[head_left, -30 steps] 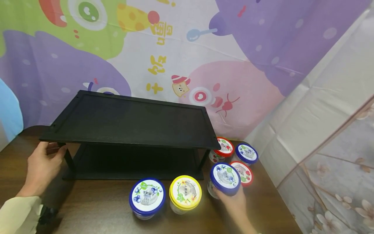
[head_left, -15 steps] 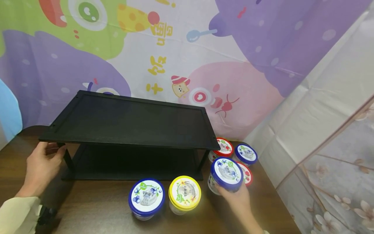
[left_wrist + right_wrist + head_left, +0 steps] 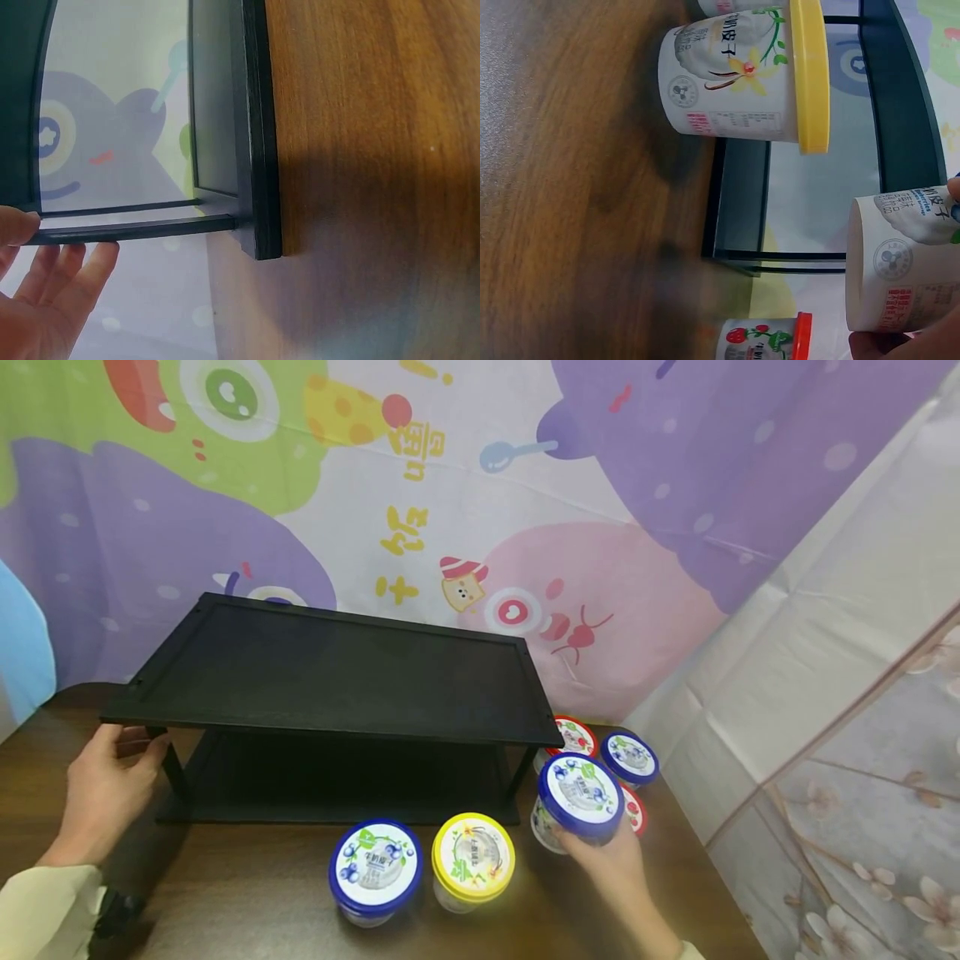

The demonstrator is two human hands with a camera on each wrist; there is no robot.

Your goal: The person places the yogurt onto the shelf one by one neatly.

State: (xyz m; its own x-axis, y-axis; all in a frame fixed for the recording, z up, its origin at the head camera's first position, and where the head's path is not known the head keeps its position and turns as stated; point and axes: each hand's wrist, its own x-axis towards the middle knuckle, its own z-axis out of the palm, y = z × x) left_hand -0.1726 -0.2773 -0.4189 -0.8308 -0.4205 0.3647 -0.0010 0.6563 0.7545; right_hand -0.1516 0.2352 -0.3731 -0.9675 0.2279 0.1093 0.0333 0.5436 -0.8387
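My left hand (image 3: pixel 112 789) grips the left front post of a black two-tier shelf (image 3: pixel 337 672). In the left wrist view, thumb and fingers lie on opposite sides of that post (image 3: pixel 150 228). Past the shelf's right end, my right hand (image 3: pixel 613 864) holds a blue-lidded paper tub (image 3: pixel 581 793) with blueberries on its lid. The right wrist view shows this tub (image 3: pixel 904 262) raised off the table, with fingers at its side. A yellow-lidded tub (image 3: pixel 474 857) and another blue-lidded tub (image 3: pixel 375 867) stand before the shelf.
Behind the held tub stand a red-lidded tub (image 3: pixel 574 737), a blue-lidded tub (image 3: pixel 630 757) and a partly hidden red-lidded one (image 3: pixel 634 812). The wooden table (image 3: pixel 247 893) meets a cartoon-print cloth (image 3: pixel 420 552) at the back and a pale flowered cloth (image 3: pixel 847 777) at right.
My right hand has raised the held blue-lidded tub slightly, and it hides more of the red-lidded tubs behind. My left hand stays on the shelf post.
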